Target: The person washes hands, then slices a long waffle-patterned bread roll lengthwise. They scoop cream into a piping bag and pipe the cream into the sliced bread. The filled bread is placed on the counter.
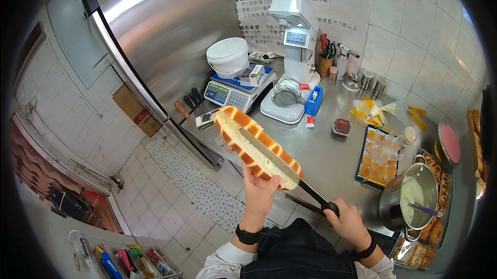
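Observation:
A long loaf of bread (254, 139), split lengthwise with its pale crumb showing, is held up in front of me. My left hand (259, 191) grips its near end from below, the thumb on the crust. My right hand (343, 217) holds the black handle of an icing spatula (268, 154), whose long metal blade lies in the split along the crumb. A steel pot (413, 197) of pale cream, with a purple-handled utensil (425, 210) in it, stands to the right. Whether cream is on the blade I cannot tell.
On the steel worktop (318, 143) stand a digital scale (229, 94) bearing a white bucket (228, 57), a stand mixer (297, 46), a blue tape dispenser (313, 101), a small dark-red tub (342, 127) and a tray of round pastries (367, 160). Piping bags (371, 112) and packed breads (413, 253) are at the right.

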Motion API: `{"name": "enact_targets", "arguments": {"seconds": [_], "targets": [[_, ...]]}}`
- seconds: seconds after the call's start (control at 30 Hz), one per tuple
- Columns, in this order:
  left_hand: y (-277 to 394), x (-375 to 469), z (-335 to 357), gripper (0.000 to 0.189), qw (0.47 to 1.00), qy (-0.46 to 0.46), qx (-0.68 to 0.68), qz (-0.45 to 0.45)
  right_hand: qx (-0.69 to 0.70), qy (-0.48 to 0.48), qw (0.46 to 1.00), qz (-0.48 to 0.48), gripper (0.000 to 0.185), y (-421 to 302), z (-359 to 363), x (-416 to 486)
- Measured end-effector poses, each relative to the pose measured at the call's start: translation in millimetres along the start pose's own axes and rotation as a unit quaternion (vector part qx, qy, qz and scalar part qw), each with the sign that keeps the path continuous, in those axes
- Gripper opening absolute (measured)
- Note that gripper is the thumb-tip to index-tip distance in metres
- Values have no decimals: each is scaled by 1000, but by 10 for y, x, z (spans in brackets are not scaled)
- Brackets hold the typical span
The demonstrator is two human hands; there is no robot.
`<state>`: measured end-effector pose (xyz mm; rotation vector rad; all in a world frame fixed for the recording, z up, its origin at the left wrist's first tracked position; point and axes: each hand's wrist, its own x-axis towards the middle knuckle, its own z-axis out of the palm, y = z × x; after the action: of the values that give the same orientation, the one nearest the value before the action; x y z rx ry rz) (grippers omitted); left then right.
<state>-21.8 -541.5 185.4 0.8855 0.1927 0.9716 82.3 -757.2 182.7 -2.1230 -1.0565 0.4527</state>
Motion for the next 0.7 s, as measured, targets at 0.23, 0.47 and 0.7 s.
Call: {"name": "enact_targets", "arguments": {"seconds": [0.23,0.47,0.7], "targets": [[-98,5,-37,65,997,38,57,-48,-49,21,998,-22,29,-28,-137,-51],[-125,69,-135,62,990,35,113,-75,38,72,995,-51,33,54,-317,51],[-247,-137,229,75,976,-99,182,-73,373,131,916,-70,53,-261,-1,772]]}}
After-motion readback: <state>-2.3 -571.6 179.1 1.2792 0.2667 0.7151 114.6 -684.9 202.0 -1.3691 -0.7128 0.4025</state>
